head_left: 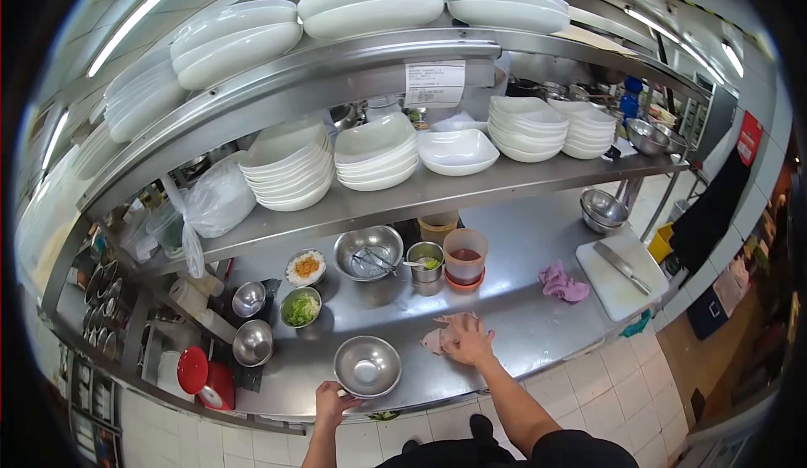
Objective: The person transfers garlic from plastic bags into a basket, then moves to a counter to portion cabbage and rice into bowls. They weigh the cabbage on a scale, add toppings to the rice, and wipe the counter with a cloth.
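My left hand [331,402] grips the near left rim of a steel mixing bowl [367,365] at the front edge of the steel counter. The bowl looks bare inside. To its right, my right hand [467,340] lies over a pale pink crumpled cloth [435,342] on the counter, fingers curled down onto it. Part of the cloth is hidden under the hand. Behind the bowl are a small bowl of chopped greens [301,307] and a bowl with white and orange food [306,268].
Behind stand a bowl with a whisk [368,253], a steel pot [425,266] and a tub of red liquid [465,257]. Rightward lie a purple cloth [563,283] and a knife [622,266] on a white board [626,296]. A shelf [403,195] of stacked dishes overhangs the counter.
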A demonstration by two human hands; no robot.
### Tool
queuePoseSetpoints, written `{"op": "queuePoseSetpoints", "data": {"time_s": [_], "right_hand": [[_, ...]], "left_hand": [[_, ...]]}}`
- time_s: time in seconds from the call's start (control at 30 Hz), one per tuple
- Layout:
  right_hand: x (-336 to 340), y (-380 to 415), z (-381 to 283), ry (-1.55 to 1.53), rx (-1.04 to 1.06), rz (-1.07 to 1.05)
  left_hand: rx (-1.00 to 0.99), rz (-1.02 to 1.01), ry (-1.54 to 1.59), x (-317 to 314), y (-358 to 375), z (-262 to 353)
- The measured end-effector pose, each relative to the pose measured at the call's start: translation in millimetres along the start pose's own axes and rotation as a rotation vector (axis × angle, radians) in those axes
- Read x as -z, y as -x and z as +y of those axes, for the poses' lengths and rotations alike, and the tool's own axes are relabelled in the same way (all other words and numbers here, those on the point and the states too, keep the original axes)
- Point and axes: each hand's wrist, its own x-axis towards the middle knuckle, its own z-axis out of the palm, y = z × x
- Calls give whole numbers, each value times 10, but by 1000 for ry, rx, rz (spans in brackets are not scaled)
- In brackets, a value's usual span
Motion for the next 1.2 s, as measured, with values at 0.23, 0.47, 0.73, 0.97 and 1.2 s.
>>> {"op": "queuePoseSetpoints", "data": {"time_s": [0.23,0.47,0.73,0.97,1.2], "right_hand": [[-373,730,-243,175,343,-280],[752,870,1907,232,29,111],[1817,-79,3766,-96,-171,529],[1043,-1159,4162,353,166,336],[1605,-1141,3608,-750,388,47]], "left_hand": [[20,53,-194,21,-275,-60],[-36,113,-239,-329,-269,-272],[73,-69,-123,-1956,-56,-788],[80,-46,-414,-3894,-211,-1444],[82,-30,-547,-5104,-214,-1568]]}}
